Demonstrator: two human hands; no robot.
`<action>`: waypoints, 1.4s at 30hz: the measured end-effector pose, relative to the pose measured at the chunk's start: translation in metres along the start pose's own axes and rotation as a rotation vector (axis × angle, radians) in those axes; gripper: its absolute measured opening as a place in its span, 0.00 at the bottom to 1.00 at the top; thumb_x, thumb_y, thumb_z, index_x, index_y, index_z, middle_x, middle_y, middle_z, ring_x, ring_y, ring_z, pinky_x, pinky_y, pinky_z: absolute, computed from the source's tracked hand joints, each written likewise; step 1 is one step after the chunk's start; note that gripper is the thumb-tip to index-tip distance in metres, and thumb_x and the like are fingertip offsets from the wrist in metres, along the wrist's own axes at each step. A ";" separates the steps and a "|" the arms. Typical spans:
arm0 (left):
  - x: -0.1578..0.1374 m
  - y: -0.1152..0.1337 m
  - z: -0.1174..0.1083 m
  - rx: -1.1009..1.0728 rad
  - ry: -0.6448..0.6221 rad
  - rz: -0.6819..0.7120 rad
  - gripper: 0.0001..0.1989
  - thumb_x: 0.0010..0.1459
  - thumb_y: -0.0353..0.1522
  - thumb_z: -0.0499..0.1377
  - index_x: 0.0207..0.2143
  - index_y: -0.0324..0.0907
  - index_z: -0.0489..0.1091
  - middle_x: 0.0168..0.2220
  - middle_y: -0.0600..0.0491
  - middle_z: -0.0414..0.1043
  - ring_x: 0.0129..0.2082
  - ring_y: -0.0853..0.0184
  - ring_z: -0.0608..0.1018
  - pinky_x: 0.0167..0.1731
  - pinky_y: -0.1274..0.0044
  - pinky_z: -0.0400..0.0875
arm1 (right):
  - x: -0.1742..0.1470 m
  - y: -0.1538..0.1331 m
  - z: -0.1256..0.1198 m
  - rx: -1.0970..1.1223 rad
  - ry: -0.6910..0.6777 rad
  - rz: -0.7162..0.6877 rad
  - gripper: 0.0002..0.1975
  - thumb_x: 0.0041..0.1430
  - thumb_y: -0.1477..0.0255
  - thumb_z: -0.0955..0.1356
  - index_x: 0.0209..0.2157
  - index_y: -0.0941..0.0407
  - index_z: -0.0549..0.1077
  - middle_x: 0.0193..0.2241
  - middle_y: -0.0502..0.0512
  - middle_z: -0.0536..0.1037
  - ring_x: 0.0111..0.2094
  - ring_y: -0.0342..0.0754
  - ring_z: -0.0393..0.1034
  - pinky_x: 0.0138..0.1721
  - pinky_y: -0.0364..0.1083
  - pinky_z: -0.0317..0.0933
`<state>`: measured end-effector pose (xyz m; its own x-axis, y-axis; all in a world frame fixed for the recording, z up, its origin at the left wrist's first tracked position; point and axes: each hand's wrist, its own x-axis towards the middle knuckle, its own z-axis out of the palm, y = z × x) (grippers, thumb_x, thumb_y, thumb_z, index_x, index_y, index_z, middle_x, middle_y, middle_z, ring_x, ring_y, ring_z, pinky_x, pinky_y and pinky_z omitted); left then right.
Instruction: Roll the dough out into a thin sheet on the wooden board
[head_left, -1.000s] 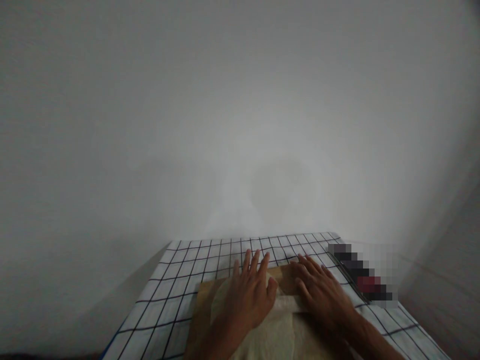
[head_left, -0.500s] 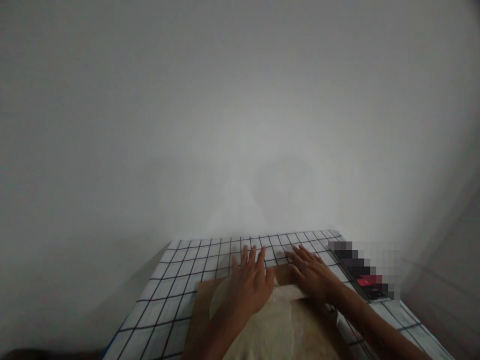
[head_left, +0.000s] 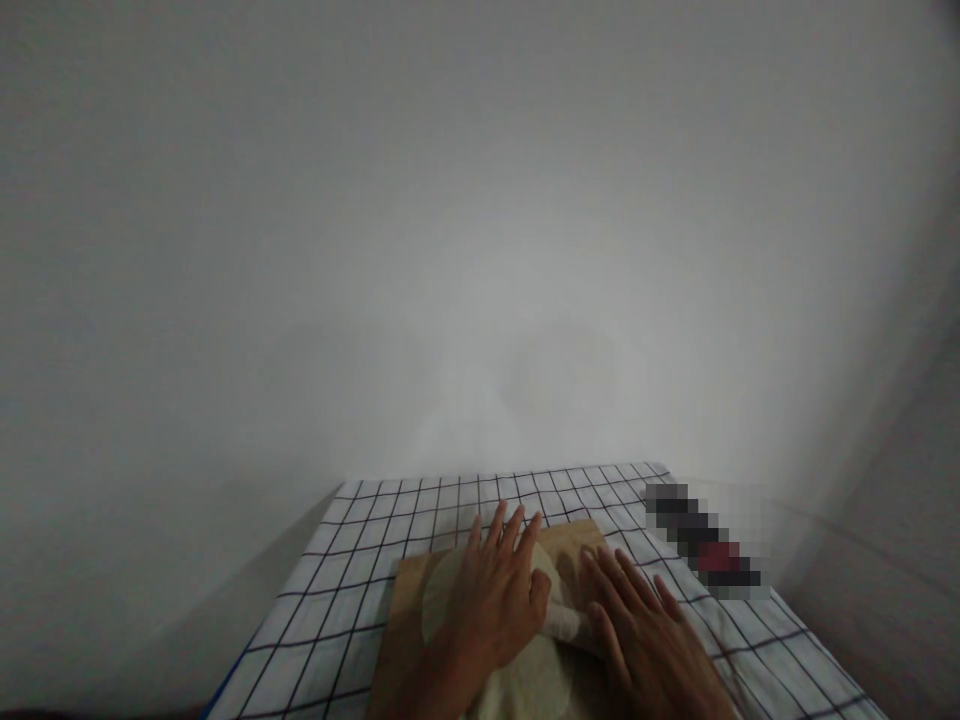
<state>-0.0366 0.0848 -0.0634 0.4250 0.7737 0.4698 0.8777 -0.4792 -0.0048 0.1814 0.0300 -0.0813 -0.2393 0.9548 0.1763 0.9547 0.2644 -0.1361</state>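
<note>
A pale round sheet of dough (head_left: 529, 680) lies on a wooden board (head_left: 405, 590), partly hidden by my hands. Between the hands shows a short stretch of a light rolling pin (head_left: 566, 625) lying across the dough. My left hand (head_left: 506, 590) is flat over the pin and dough, its fingers stretched out and apart. Beyond the dough's right side, my right hand (head_left: 637, 625) rests palm down over the pin's right end, fingers extended. The parts of the pin under both palms are hidden.
A black-and-white checked cloth (head_left: 330, 580) covers the table, which stands against a plain pale wall (head_left: 480, 250). Along the right edge lies a dark and red item (head_left: 705, 545), blurred by pixelation.
My right hand has come back toward me, and the pin's right end has swung nearer, so the pin now slants. My left hand has hardly shifted.
</note>
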 end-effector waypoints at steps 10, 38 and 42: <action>0.031 -0.003 0.010 0.021 -0.042 -0.111 0.24 0.66 0.37 0.49 0.63 0.41 0.63 0.63 0.39 0.63 0.65 0.46 0.62 0.57 0.47 0.63 | 0.072 0.026 -0.011 0.012 0.004 0.004 0.29 0.70 0.57 0.52 0.66 0.51 0.60 0.69 0.57 0.53 0.70 0.56 0.41 0.66 0.64 0.42; 0.032 0.004 0.016 0.096 0.005 -0.117 0.24 0.66 0.35 0.49 0.62 0.40 0.63 0.63 0.41 0.64 0.66 0.49 0.62 0.61 0.51 0.59 | 0.062 0.025 -0.013 0.020 -0.027 -0.001 0.26 0.70 0.64 0.53 0.65 0.54 0.60 0.68 0.60 0.56 0.70 0.59 0.43 0.64 0.65 0.48; 0.017 0.009 0.009 0.075 0.032 -0.081 0.25 0.64 0.34 0.50 0.63 0.41 0.63 0.64 0.44 0.63 0.67 0.51 0.59 0.62 0.53 0.58 | 0.030 0.007 -0.021 -0.008 -0.030 0.029 0.25 0.70 0.64 0.53 0.64 0.51 0.63 0.68 0.56 0.57 0.69 0.59 0.44 0.64 0.65 0.48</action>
<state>-0.0194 0.0973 -0.0635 0.3458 0.7944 0.4993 0.9235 -0.3822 -0.0316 0.1850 0.0577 -0.0569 -0.2166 0.9657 0.1435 0.9628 0.2356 -0.1325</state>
